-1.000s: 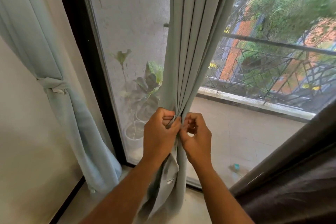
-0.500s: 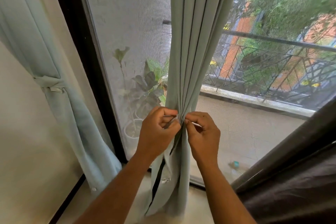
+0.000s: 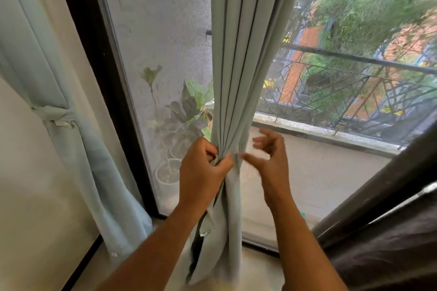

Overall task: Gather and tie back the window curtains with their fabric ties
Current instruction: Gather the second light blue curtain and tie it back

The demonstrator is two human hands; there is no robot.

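Left hand (image 3: 203, 172) clenched around pleated matte curtain (image 3: 236, 66); right hand (image 3: 272, 160) loosely spread beside it

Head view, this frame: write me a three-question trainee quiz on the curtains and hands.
1. True or false: the left curtain by the wall already has a tie around it.
2. Which hand grips the gathered middle curtain: A) left hand B) right hand C) both?
3. Fill in: the right hand's fingers are ____, holding nothing.

Key: 1 true; 2 A; 3 spread open, just beside the fabric.
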